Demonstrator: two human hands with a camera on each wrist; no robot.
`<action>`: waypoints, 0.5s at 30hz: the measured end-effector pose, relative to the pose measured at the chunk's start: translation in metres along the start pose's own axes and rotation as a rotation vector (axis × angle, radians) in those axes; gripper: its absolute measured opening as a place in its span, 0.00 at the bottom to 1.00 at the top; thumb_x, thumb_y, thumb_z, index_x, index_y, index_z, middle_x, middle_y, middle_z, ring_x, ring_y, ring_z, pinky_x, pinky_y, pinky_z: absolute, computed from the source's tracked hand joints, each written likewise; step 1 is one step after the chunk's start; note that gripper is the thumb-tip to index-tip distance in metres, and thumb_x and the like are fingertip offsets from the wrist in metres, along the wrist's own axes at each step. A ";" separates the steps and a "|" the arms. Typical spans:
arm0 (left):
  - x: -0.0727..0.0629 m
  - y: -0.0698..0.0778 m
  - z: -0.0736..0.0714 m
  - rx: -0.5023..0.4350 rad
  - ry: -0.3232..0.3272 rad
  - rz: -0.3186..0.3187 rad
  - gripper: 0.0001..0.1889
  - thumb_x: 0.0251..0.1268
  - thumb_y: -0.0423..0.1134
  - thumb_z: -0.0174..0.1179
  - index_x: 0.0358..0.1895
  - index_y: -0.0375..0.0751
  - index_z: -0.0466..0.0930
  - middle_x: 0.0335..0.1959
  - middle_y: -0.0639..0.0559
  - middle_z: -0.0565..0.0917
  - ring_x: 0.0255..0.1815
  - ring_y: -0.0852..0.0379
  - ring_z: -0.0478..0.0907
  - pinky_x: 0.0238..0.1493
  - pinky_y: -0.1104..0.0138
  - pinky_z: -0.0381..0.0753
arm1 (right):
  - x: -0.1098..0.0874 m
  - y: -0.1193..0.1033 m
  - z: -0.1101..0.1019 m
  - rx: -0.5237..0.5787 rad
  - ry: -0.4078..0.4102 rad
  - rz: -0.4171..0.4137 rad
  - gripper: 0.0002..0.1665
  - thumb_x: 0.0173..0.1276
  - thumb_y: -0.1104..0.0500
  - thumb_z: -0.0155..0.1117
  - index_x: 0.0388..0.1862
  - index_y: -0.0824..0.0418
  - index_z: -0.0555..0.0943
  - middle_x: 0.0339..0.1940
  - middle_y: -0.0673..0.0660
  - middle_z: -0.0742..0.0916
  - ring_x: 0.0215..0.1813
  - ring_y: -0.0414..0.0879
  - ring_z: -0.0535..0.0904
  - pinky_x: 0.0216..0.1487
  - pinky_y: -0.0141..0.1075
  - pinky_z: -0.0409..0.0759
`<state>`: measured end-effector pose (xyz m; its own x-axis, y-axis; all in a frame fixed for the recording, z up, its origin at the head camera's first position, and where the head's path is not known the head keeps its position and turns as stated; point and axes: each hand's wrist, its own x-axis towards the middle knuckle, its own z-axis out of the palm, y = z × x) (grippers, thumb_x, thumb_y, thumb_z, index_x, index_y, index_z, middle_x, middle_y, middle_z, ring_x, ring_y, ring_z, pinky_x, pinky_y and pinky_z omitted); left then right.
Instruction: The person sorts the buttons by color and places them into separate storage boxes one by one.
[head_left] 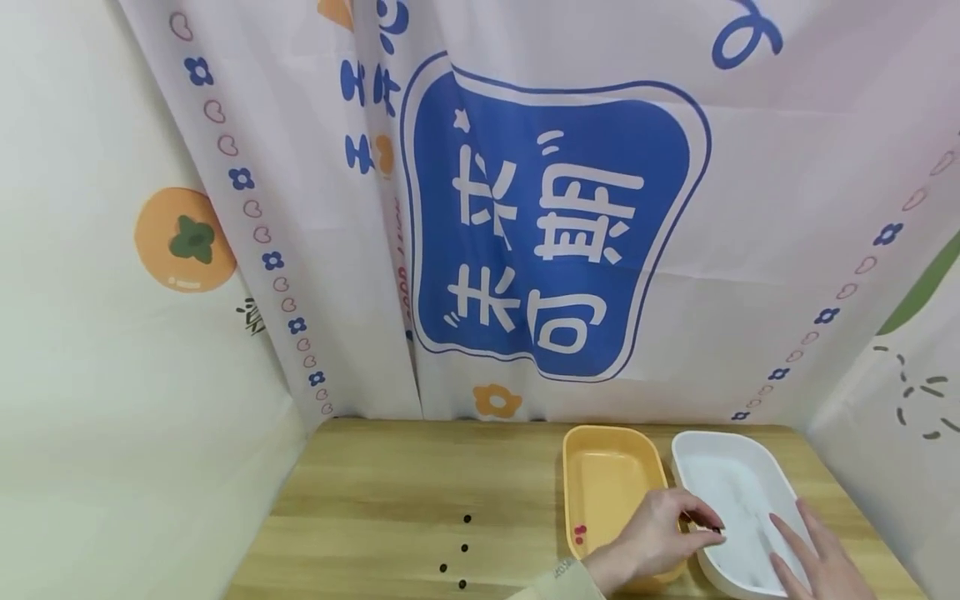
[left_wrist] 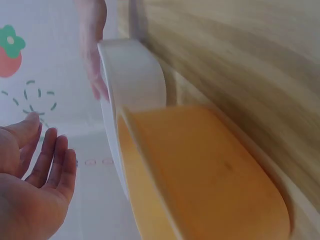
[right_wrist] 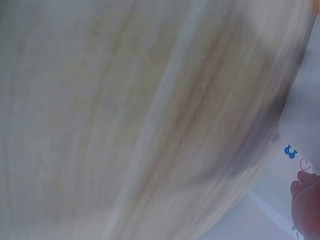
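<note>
My left hand (head_left: 660, 529) reaches across the yellow tray (head_left: 572, 467) to the near left rim of the white tray (head_left: 686, 454). Its thumb and forefinger pinch a small dark piece (head_left: 717, 531), just over the white tray. Seen from the left wrist, that hand (left_wrist: 42, 180) has its other fingers loosely bent beside the trays. My right hand (head_left: 821, 554) rests at the white tray's right side, its fingers extended over the rim. Only part of the right hand (right_wrist: 306, 205) shows in the right wrist view. A few small red pieces (head_left: 580, 530) lie in the yellow tray's near left corner.
Several small black round pieces (head_left: 464, 547) lie on the wooden table (head_left: 375, 500), left of the trays. A printed white cloth (head_left: 337, 292) hangs behind the table. Light walls with fruit prints stand at both sides.
</note>
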<state>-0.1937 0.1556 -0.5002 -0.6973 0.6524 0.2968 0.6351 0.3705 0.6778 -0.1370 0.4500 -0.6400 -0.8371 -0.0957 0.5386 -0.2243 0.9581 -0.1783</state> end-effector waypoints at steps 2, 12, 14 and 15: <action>0.000 0.002 0.007 -0.020 -0.009 -0.031 0.04 0.73 0.40 0.75 0.46 0.49 0.95 0.39 0.65 0.93 0.39 0.83 0.77 0.44 0.89 0.74 | -0.004 0.000 0.005 0.004 0.029 -0.033 0.52 0.81 0.59 0.60 0.94 0.40 0.46 0.95 0.64 0.47 0.88 0.28 0.23 0.83 0.23 0.22; 0.009 0.010 0.021 0.082 -0.004 0.030 0.04 0.74 0.42 0.74 0.46 0.51 0.96 0.38 0.66 0.94 0.38 0.86 0.74 0.43 0.92 0.69 | -0.001 -0.004 0.009 0.009 0.100 -0.056 0.47 0.81 0.59 0.60 0.93 0.45 0.54 0.94 0.65 0.54 0.84 0.21 0.28 0.74 0.13 0.25; 0.011 0.011 0.024 0.064 -0.017 0.000 0.04 0.74 0.43 0.74 0.46 0.52 0.96 0.38 0.67 0.93 0.38 0.86 0.73 0.43 0.92 0.69 | -0.003 -0.004 0.009 0.005 0.099 -0.046 0.48 0.80 0.60 0.61 0.93 0.45 0.54 0.94 0.66 0.54 0.84 0.20 0.27 0.73 0.12 0.24; 0.012 0.012 0.025 0.058 -0.024 -0.012 0.05 0.74 0.43 0.74 0.47 0.52 0.96 0.38 0.68 0.93 0.38 0.85 0.73 0.44 0.91 0.68 | -0.003 -0.003 0.010 0.003 0.100 -0.045 0.49 0.80 0.60 0.61 0.93 0.44 0.53 0.94 0.66 0.54 0.84 0.21 0.27 0.73 0.13 0.24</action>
<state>-0.1863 0.1846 -0.5052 -0.6971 0.6632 0.2723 0.6456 0.4156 0.6407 -0.1390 0.4443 -0.6489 -0.7721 -0.1112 0.6258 -0.2624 0.9525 -0.1545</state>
